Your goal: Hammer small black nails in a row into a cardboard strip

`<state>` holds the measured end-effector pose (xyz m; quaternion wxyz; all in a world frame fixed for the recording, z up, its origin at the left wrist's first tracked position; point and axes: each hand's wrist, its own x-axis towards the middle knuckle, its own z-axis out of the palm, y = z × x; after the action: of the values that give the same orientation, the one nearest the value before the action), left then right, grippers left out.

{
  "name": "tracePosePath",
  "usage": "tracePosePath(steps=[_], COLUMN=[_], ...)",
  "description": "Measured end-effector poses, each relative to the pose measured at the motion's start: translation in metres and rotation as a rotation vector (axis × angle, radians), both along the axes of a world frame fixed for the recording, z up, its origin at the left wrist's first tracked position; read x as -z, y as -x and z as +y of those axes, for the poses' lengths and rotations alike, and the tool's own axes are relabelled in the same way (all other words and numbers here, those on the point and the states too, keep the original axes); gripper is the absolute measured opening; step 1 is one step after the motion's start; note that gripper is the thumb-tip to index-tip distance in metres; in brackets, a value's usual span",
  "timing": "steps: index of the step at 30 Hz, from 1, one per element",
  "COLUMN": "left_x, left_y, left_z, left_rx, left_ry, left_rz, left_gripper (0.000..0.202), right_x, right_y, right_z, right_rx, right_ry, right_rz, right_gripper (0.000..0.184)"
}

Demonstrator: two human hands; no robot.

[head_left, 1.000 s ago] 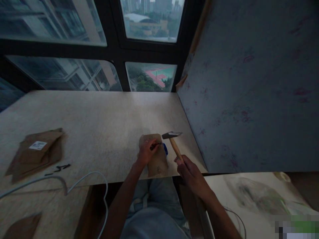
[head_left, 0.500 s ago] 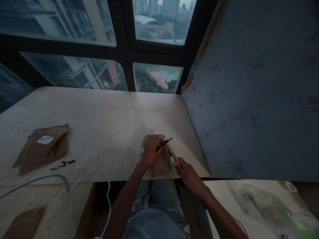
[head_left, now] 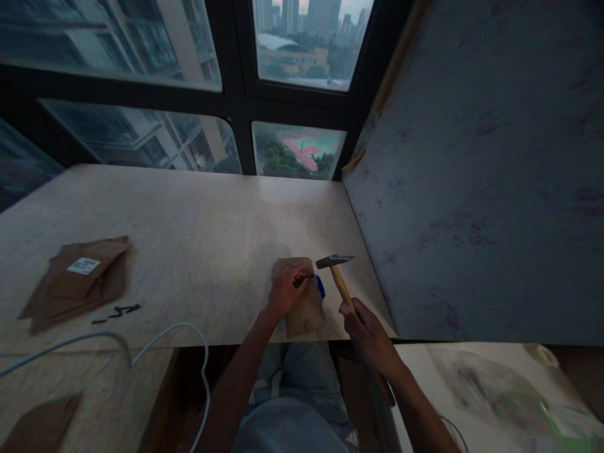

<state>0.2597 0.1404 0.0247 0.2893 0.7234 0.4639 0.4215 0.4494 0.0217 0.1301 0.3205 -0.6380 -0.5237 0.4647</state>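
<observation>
i have the left hand [head_left: 285, 290] pinched on a small dark piece [head_left: 309, 275] atop the kraft packet [head_left: 306, 313]; right of the packet, the hammer [head_left: 340, 283], clamped in my right hand [head_left: 364, 327], has swung clear, uncovering that piece.

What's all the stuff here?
Hammer: one, grey, tan, right hand
Paper packet: one, brown, under left hand
Tiny pieces: count unclear, dark, left hand
Unclear object: one, blue, beside packet
Envelopes: several, brown, left
Label: one, white, top envelope
Screws or nails: several, black, beside envelopes
Cable: one, white, front left
Flat piece: one, brown, lower left
Plastic: one piece, clear, lower right
Worktop: one, cream, centre
Window frame: one, black, behind worktop
Buildings: several, grey, outside
Trees: several, green, outside
Sports court: one, pink-green, outside
Flowered panel: one, grey, right
Trousers: one pair, grey, bottom
Shirt: one, grey, bottom
Left hand: one, bare, on packet
Right hand: one, bare, around hammer
</observation>
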Motion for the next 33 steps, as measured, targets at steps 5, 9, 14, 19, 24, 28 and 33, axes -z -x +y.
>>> tracePosePath(steps=[5, 9, 14, 19, 24, 28, 33], left_x=[0.001, 0.002, 0.003, 0.003, 0.002, 0.001, 0.002], left_y=[0.001, 0.001, 0.0, 0.0, 0.0, -0.001, -0.002], left_z=[0.002, 0.002, 0.002, 0.001, 0.001, 0.002, 0.002], left_rx=[-0.003, 0.006, 0.009, 0.009, 0.011, 0.017, 0.005], left_ry=[-0.008, -0.018, -0.016, -0.006, -0.02, -0.019, -0.013], left_rz=[0.004, 0.012, 0.003, 0.022, 0.045, 0.037, 0.027], left_gripper=[0.029, 0.028, 0.027, 0.028, 0.024, 0.023, 0.028], right_x=[0.008, 0.022, 0.016, 0.013, 0.022, 0.009, 0.008], right_y=[0.007, 0.01, 0.005, 0.003, 0.002, -0.001, -0.001], right_z=[0.001, 0.005, 0.001, -0.002, 0.003, 0.001, -0.003], right_rx=[-0.029, -0.076, -0.037, -0.025, -0.131, -0.088, -0.03], right_ry=[0.003, 0.038, 0.026, 0.007, 0.036, 0.009, -0.011], right_rz=[-0.046, -0.145, -0.045, -0.029, -0.163, -0.097, -0.032], right_gripper=[0.038, 0.037, 0.037, 0.037, 0.034, 0.035, 0.036])
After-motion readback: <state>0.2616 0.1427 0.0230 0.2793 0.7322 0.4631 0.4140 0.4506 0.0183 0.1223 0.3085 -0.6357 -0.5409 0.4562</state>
